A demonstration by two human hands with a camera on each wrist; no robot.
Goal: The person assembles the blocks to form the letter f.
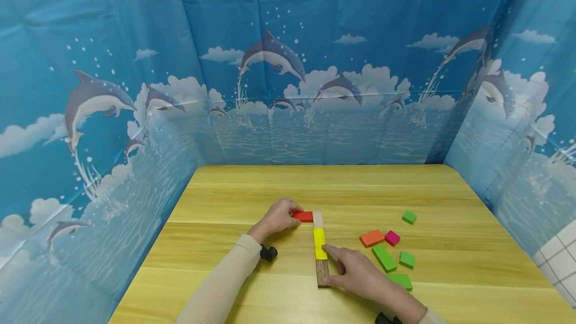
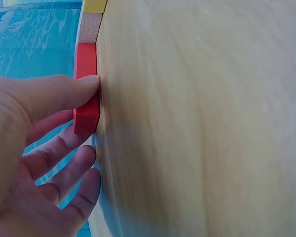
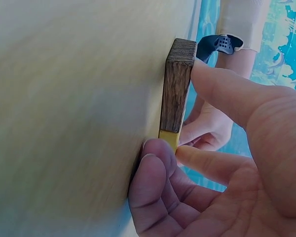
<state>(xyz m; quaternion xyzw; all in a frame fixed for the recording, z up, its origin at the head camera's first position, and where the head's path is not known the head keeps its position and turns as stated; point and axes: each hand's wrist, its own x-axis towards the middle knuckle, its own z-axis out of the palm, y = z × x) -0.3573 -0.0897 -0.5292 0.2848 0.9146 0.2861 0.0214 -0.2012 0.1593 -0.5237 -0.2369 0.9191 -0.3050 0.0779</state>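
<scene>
My left hand [image 1: 278, 218] pinches a red block [image 1: 303, 216] between thumb and fingers; in the left wrist view the thumb lies across the near side of the red block [image 2: 87, 112]. That block meets the far end of a line made of a pale wooden block [image 1: 317, 219], a yellow section [image 1: 320, 239] and a dark brown block [image 1: 322, 273]. Beside this line, my right hand [image 1: 360, 273] touches the yellow part with an extended index finger. Its thumb presses the near end of the brown block [image 3: 176, 94], while the other fingers bend toward the palm.
Right of the line lie an orange block [image 1: 372, 238], a magenta block [image 1: 392, 237] and several green blocks [image 1: 384, 258]. They rest on a yellow wood-grain table [image 1: 225, 194]. A blue dolphin-print curtain [image 1: 288, 129] hangs behind it and at both sides.
</scene>
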